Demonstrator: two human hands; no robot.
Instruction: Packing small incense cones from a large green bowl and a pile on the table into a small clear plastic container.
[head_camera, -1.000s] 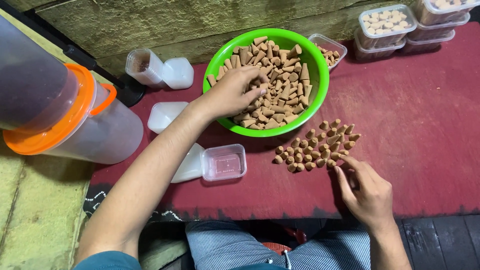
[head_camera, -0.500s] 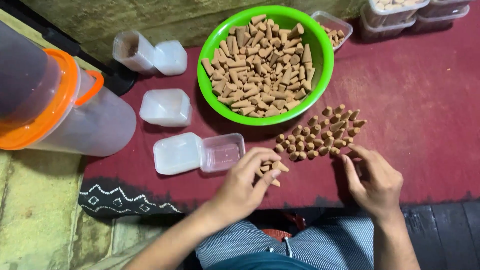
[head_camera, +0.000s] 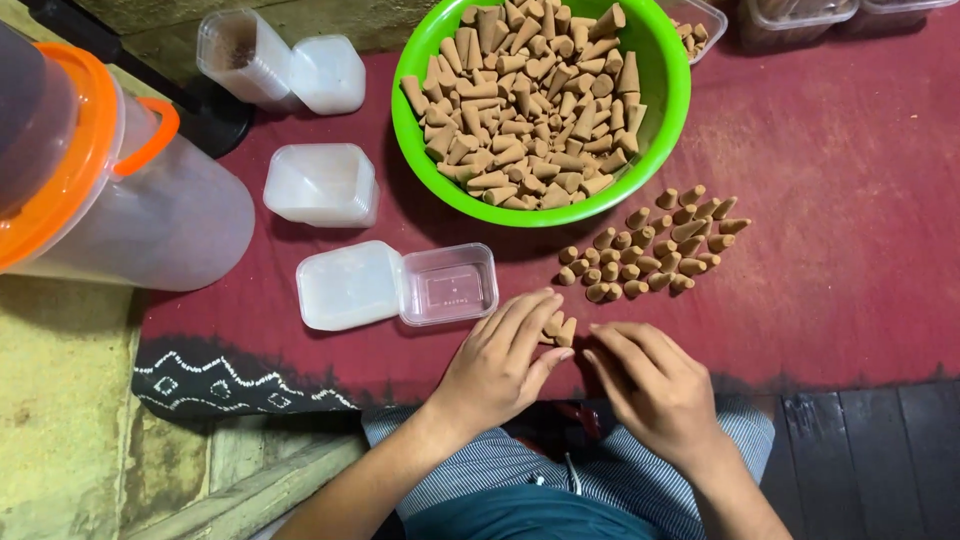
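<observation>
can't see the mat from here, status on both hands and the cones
Left hand curled on a few brown cones, right hand open beside them. Open clear box empty. Nothing between hands and box.

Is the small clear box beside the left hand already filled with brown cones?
No, the small clear box lies open and empty, its lid flat beside it on the red cloth.

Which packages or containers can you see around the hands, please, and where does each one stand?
Open hinged box: clear, empty, beside the left hand.
Closed box: white-clear, square, behind it.
Second open box: far left, top.
Green bowl: round, full of tan cones.
Large jar: frosted, orange rim, lying left.
No labels, signs or screens.
</observation>
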